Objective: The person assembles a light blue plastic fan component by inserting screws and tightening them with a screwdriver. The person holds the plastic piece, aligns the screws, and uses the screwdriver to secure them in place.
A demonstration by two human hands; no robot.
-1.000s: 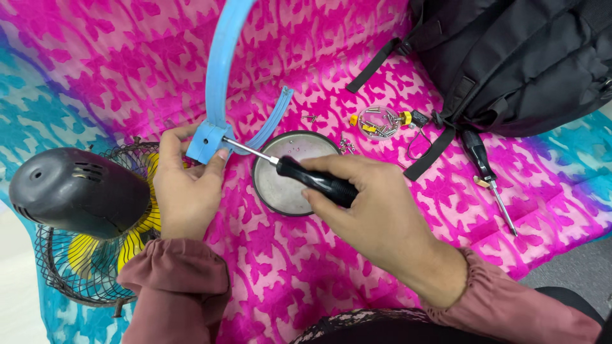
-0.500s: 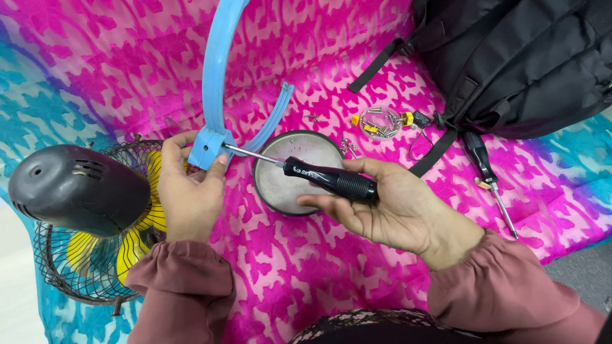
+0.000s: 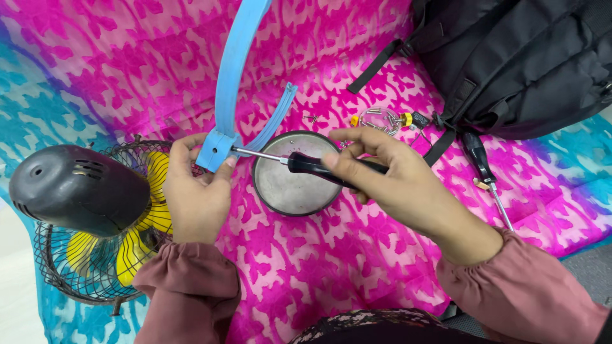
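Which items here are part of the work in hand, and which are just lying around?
In use: left hand, blue plastic ring, right hand, black-handled screwdriver.

Lying about: black backpack, second screwdriver, round metal dish, loose screws, fan.

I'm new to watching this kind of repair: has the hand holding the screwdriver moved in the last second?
Yes. The right hand has slid rightward along the screwdriver, off the round metal lid, toward the black backpack. The tip remains at the blue ring's clamp.

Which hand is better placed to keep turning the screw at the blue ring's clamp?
The right hand, probably: it grips the black-handled screwdriver, whose tip meets the blue ring's clamp. The left hand pinches that clamp and seems better left steadying it.
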